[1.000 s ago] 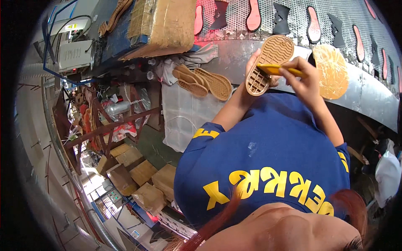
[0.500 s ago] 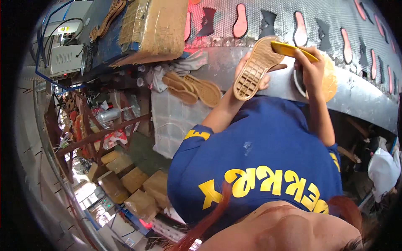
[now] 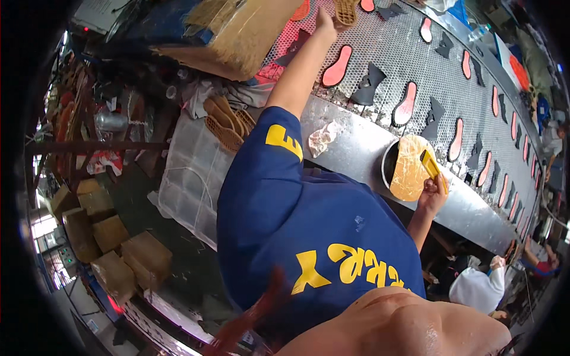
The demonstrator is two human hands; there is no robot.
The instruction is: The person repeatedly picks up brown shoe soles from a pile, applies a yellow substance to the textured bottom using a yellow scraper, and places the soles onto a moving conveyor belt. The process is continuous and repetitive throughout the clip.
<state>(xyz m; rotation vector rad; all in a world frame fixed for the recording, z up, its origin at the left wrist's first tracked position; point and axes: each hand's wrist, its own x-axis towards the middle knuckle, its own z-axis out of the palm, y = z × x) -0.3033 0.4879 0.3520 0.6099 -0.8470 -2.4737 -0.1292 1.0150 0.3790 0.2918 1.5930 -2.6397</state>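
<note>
The left hand [image 3: 325, 21] has stretched out and set the tan ridged rubber sole [image 3: 346, 10] on the perforated grey belt's [image 3: 386, 65] far edge, seemingly still touching it. The right hand [image 3: 431, 196] clasps a yellow-handled brush [image 3: 430, 166] at the glue pot [image 3: 408, 168] on the belt's near edge.

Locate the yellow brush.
In the head view, the yellow brush is at right in the right hand, over the glue-crusted pot at the conveyor's near edge.

Shoe sole [image 3: 346, 10] far ahead on conveyor [image 3: 415, 53]; glue pot [image 3: 408, 168] at its near edge.
</note>
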